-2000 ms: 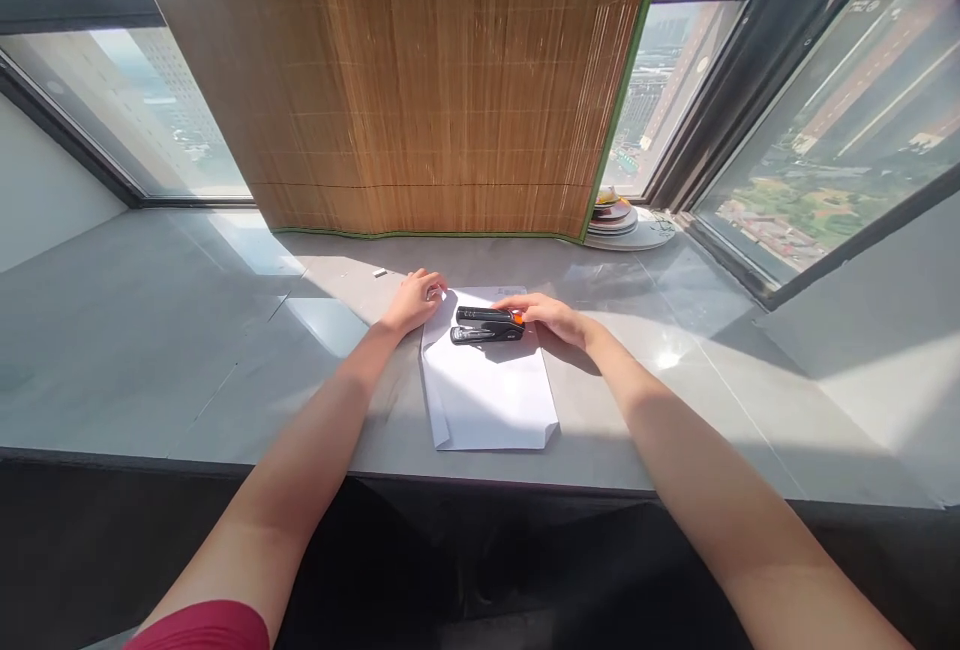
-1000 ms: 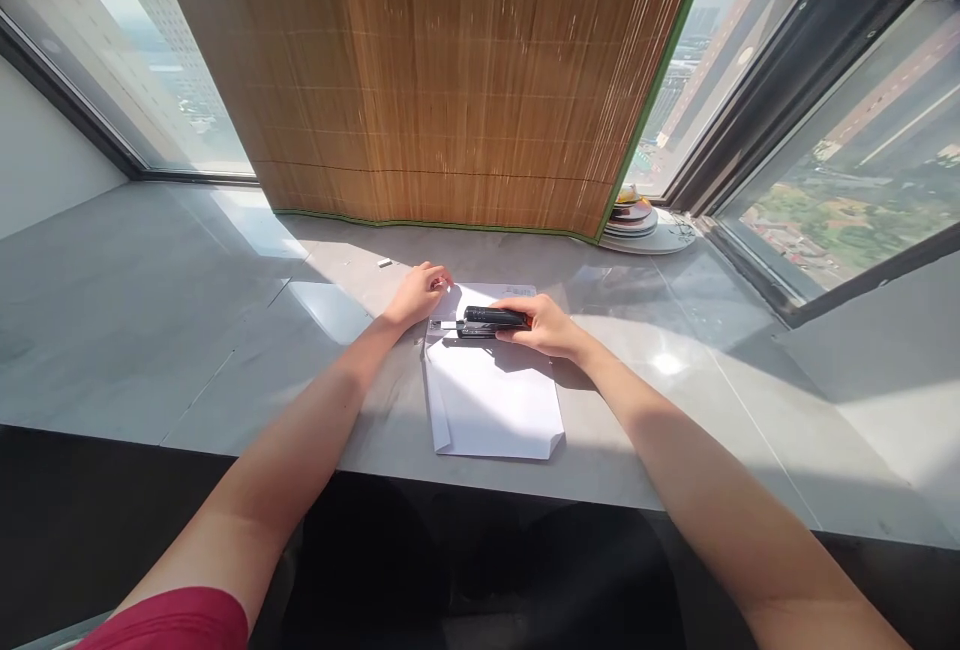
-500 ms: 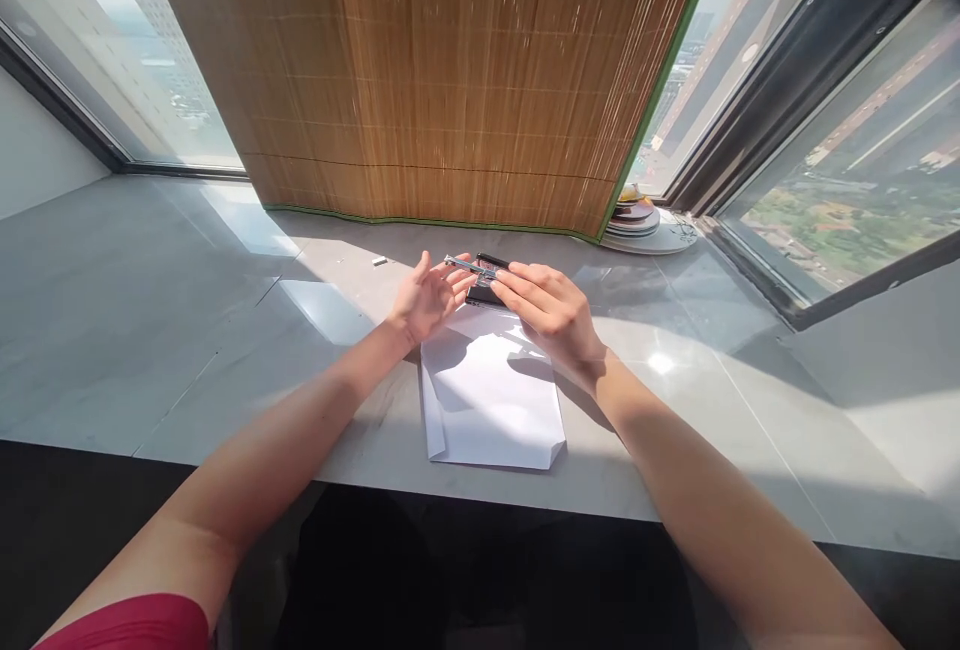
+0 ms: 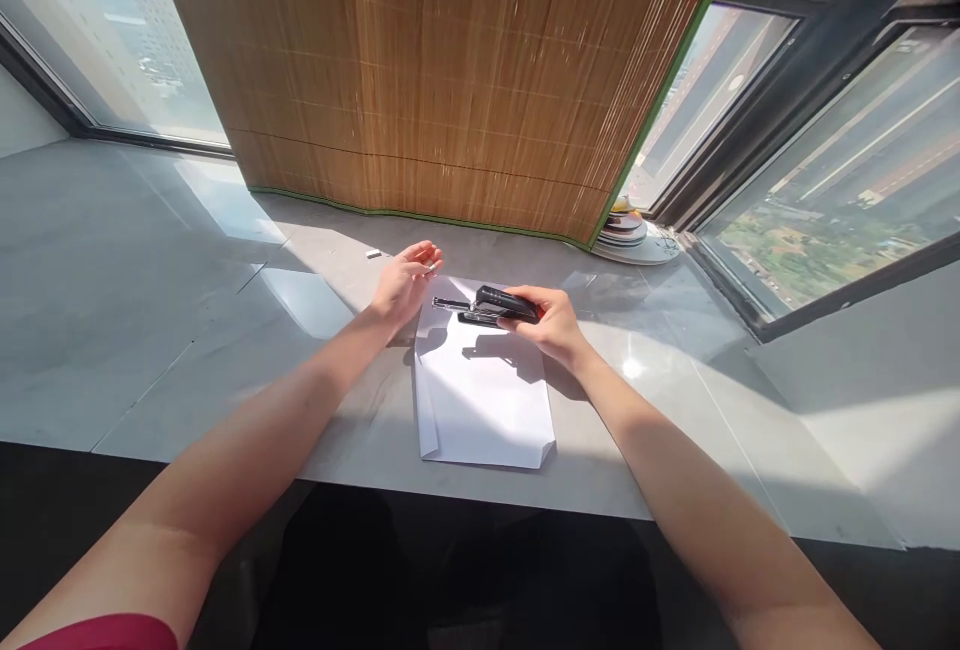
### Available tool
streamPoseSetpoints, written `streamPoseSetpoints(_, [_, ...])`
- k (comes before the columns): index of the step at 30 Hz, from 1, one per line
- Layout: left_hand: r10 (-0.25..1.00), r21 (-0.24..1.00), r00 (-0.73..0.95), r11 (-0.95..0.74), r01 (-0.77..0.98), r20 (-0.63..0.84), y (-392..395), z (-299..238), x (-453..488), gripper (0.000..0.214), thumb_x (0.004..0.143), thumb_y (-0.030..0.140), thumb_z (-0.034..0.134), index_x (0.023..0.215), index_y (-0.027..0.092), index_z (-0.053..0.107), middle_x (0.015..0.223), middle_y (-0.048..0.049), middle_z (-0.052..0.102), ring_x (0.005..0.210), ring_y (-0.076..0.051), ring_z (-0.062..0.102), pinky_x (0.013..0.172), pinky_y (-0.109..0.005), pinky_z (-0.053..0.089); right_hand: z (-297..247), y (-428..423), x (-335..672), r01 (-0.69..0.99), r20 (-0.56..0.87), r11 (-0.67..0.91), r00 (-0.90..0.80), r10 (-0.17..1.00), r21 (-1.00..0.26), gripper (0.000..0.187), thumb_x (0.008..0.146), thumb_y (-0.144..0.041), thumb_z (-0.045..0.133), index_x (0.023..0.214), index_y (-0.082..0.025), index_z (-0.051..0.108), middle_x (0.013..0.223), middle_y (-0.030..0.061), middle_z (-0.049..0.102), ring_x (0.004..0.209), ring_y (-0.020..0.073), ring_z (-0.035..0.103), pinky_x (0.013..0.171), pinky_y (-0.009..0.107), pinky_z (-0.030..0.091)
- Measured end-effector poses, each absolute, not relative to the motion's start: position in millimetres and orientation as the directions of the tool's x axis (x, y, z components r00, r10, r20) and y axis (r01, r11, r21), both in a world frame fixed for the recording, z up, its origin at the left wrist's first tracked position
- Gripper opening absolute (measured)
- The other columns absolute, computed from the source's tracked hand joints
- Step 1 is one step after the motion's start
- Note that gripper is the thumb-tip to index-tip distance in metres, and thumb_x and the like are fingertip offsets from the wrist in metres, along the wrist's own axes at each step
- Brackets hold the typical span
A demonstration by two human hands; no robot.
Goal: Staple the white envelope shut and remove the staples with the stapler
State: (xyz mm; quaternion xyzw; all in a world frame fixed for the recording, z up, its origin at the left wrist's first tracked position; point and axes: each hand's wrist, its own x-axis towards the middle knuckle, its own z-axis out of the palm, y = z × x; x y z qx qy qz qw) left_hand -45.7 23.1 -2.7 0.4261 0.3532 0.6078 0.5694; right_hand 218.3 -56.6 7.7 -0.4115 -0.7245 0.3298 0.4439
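A black stapler is held just above the far end of a stack of white paper lying on the grey stone ledge. My right hand is closed round the stapler's right end. A thin metal rail sticks out of the stapler's left end. My left hand hovers palm-up beside that rail, fingers apart and holding nothing.
A bamboo blind hangs down to the ledge behind the paper. A stack of plates sits at the back right by the window. A small white scrap lies left of my left hand. The ledge's front edge runs below the paper.
The stapler left the paper and came up in my right hand, with its metal rail slid out. My left hand let go of the paper's corner and opened palm-up.
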Motion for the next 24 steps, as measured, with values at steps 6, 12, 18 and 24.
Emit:
streamPoseSetpoints(6, [0.943,0.902,0.206,-0.162,-0.401,0.262,5.4,9.1,-39.1,0.038,0.076,0.013,0.082,0.109,0.024,0.066,0.133,-0.0097,0.076,0.144,-0.031,0.065,0.126,-0.055,0.046,7.7,-56.4,213.3,0.310,0.225,0.441,-0.541,0.810,-0.842,0.036,0.083,-0.039,0.086,0.114,-0.020,0.084,0.105,0.0064,0.084,0.095,0.0257,0.078,0.089,0.040,0.062])
streamPoseSetpoints(12, [0.889,0.898,0.355,-0.123,-0.422,0.288,-7.7,16.3,-36.0,0.050,0.068,0.023,0.102,0.103,0.024,0.067,0.127,-0.0070,0.077,0.132,-0.034,0.072,0.117,-0.053,0.054,9.4,-52.8,215.5,0.232,0.435,0.587,-0.479,0.763,-0.775,0.045,0.104,-0.057,0.066,0.137,-0.028,0.076,0.134,0.0086,0.075,0.124,0.0287,0.068,0.107,0.048,0.055])
streamPoseSetpoints(18, [0.867,0.908,0.388,-0.153,-0.389,0.313,-12.8,17.3,-35.5,0.048,0.070,0.030,0.104,0.102,0.023,0.069,0.125,-0.0074,0.074,0.135,-0.034,0.070,0.113,-0.050,0.057,16.8,-57.3,208.6,0.223,0.503,0.683,-0.526,0.685,-0.696,0.047,0.108,-0.061,0.060,0.146,-0.035,0.070,0.162,0.0077,0.059,0.155,0.0324,0.050,0.122,0.055,0.048])
streamPoseSetpoints(24, [0.851,0.929,0.430,-0.160,-0.333,0.301,-12.6,18.5,-36.4,0.055,0.069,0.040,0.106,0.107,0.025,0.069,0.128,-0.0079,0.073,0.137,-0.035,0.068,0.114,-0.051,0.057,16.8,-58.4,206.3,0.247,0.466,0.670,-0.554,0.690,-0.699,0.049,0.108,-0.060,0.062,0.151,-0.037,0.068,0.170,0.0058,0.053,0.161,0.0321,0.043,0.129,0.059,0.042])
